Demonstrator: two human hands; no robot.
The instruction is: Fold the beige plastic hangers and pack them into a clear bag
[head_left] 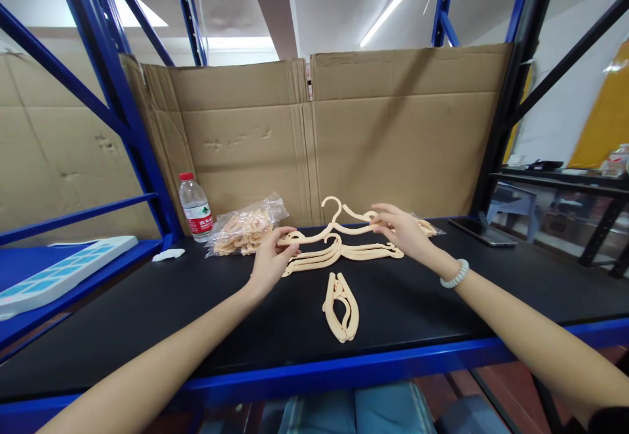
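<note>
A cream plastic clothes hanger (354, 229), opened out with its hook upward, is held by both hands above the black tabletop. My left hand (272, 257) pinches the end of its left arm. My right hand (400, 229) has its thumb and fingers closed on the right arm's end. Just below lie several opened hangers (314, 263) of the same kind, grouped together. Nearer to me rests a folded hanger (341, 309), its two arms swung together. Another cream curved piece shows behind the held hanger, partly hidden by my right hand.
A clear bag of cream hanger parts (248, 227) lies behind my left hand, beside a red-capped water bottle (197, 210). Another bag (426, 225) is partly hidden behind my right hand. A phone (482, 231) lies at right. Cardboard (407, 152) walls the back.
</note>
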